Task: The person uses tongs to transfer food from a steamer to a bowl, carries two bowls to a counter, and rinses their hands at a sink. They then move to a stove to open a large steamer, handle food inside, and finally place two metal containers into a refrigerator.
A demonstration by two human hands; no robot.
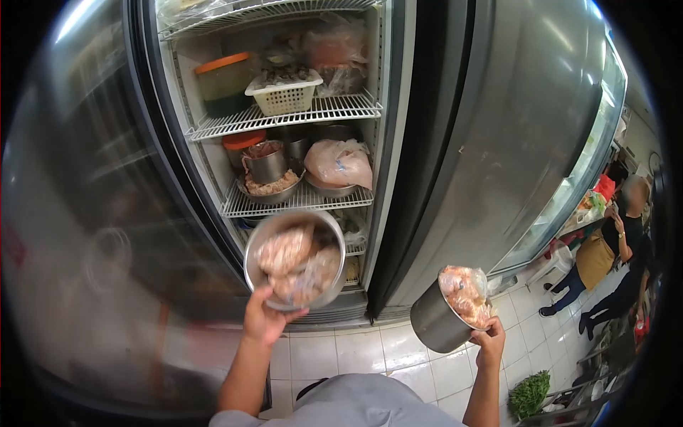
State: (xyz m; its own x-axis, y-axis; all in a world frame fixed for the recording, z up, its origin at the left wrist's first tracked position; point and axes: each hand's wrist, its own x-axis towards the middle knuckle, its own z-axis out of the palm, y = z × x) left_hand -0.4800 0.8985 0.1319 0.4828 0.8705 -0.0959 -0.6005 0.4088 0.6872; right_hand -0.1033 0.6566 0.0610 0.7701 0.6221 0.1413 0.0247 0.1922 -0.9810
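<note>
My left hand (pixel 265 317) grips the near rim of a round metal bowl (pixel 250 267), which is tilted toward me in front of the refrigerator's lower shelves. Inside the bowl lie plastic-wrapped portions of what looks like raw meat (pixel 288 250), slightly blurred. Off to the right, my right hand (pixel 491 341) holds a deep metal pot (pixel 437 320) by its rim, above the tiled floor. Bagged pinkish pieces (pixel 466 288) fill the pot up to its mouth. Both hands are closed on the rims, fingers partly hidden.
An open refrigerator has wire shelves (pixel 341 107) holding a white basket (pixel 284 96), an orange-lidded container (pixel 224 82), a bowl with a small pot (pixel 267 167) and a bagged item (pixel 338 162). Steel doors (pixel 491 142) flank it. People (pixel 612 249) stand far right; leafy greens (pixel 528 393) sit low.
</note>
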